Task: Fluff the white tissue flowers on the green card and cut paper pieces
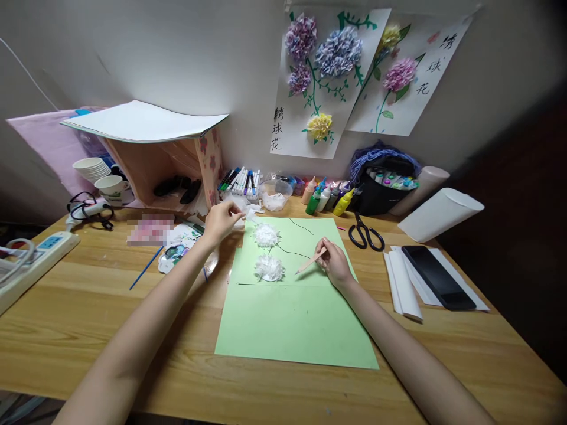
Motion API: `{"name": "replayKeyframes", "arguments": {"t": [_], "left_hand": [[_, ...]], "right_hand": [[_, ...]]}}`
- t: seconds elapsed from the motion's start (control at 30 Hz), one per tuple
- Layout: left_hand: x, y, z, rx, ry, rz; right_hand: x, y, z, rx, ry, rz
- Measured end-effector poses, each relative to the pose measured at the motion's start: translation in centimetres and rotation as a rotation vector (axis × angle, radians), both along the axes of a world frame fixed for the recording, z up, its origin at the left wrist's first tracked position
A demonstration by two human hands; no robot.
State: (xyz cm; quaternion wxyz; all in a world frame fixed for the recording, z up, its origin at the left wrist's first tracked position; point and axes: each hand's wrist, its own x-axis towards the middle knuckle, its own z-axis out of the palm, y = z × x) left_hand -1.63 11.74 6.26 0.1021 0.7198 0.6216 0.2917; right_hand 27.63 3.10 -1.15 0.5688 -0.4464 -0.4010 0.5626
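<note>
On the table lies a sheet of light green paper [296, 324] with thin dark curved lines and one straight line drawn on it. Two white ruffled paper flowers [267, 235] sit on its upper left part, one above the other. My right hand [334, 262] is closed around a pencil [311, 261], whose tip points down-left at the paper, right of the lower flower. At the sheet's upper left corner, my left hand [221, 223] has its fingers pinched together beside scraps of white tissue paper [252, 213]; what is between the fingertips is too small to make out.
Left of the sheet are a paint palette [175, 251] and a blue brush [146, 267]. Paint bottles [325, 198], markers [241, 181] and a clear bowl [275, 193] line the back. Black scissors [365, 235] and a phone [438, 277] lie to the right. A power strip [39, 265] is far left.
</note>
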Motion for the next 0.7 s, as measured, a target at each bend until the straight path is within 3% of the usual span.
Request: {"name": "replayKeyframes", "arguments": {"t": [0.1,0.2,0.43,0.57,0.7], "left_hand": [[-0.4,-2.6,0.3,0.028,0.014,-0.057],[-0.3,-5.3,0.3,-0.050,-0.077,-0.187],[0.4,-10.1,-1.0,-0.632,-0.396,-0.587],[-0.1,-11.0,-2.4,-0.805,-0.350,-0.686],[-0.7,-10.7,-3.6,-0.760,-0.328,-0.620]], "right_hand": [[0.5,0.3,-0.3,0.015,0.058,0.074],[1.2,0.5,-0.4,0.015,0.088,0.133],[1.6,0.2,0.6,0.091,0.072,0.139],[-1.0,-2.4,1.8,0.255,-0.126,0.124],[-3.5,-5.2,2.0,0.605,-0.384,0.128]]}}
